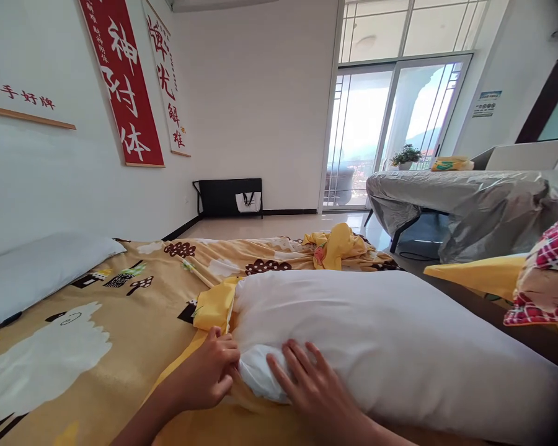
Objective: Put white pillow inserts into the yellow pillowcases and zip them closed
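Note:
A plump white pillow [376,328] lies across the bed in front of me. Its left end is against a yellow pillowcase [216,305], part of which shows under the pillow. My left hand [212,367] is closed on the pillowcase's edge beside the pillow's near left corner. On that same corner my right hand [314,378] lies with its fingers spread, pressing on the white fabric. How far the pillow sits inside the case is hidden.
Another white pillow [41,269] lies at the left, on the patterned bed sheet [134,334]. A crumpled yellow cloth [339,244] rests at the bed's far edge. Plaid and yellow fabric [546,272] is at the right. Beyond stands a table under grey plastic [451,186].

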